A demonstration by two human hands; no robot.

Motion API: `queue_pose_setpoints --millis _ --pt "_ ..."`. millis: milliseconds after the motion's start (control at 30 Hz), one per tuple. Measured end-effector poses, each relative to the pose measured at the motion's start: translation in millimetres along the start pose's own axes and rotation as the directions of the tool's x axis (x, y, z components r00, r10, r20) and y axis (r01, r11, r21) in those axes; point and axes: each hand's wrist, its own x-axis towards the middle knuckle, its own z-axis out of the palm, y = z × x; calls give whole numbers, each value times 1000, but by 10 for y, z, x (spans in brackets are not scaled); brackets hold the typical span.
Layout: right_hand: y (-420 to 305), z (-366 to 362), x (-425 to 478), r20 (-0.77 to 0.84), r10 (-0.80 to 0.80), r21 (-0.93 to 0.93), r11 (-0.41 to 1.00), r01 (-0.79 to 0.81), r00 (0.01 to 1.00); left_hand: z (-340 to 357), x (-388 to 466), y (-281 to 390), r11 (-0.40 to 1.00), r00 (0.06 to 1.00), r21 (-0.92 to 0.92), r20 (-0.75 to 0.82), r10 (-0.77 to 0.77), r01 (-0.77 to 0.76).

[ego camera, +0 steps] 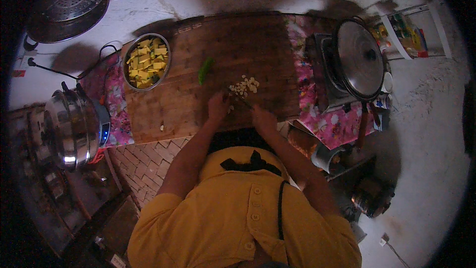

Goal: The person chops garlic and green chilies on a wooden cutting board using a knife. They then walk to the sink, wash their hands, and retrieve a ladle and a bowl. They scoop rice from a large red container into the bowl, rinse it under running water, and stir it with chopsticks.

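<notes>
My right hand (264, 121) grips a knife (244, 101) whose dark blade slants toward the upper left, low over the wooden board (178, 108). Just left of the blade, my left hand (218, 107) rests with its fingers bent down on the board. Shadow hides whatever may be under those fingertips. Beyond the blade lies a loose heap of pale sliced pieces, apparently garlic (244, 85). A green pepper (205, 70) lies farther up, left of the heap. One small pale piece (161, 128) sits alone near the board's front left.
A metal bowl (168, 67) of yellow cubes, probably pumpkin (147, 63), stands at the left. Beyond it is a steel steamer pot (70, 130) on a lit electric base (105, 128). On the right, a lidded pan (359, 59) sits on a stove (323, 70) over flowered cloth (308, 115).
</notes>
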Motion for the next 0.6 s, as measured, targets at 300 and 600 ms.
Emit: queue_pose_setpoints --millis 300,600 --pt "51 51 25 58 -13 -18 1000 14 998 -55 36 106 996 994 19 -65 92 -91" --pt "11 2 -53 28 70 63 995 -72 997 112 -8 -135 1000 1000 5 -24 6 -6"
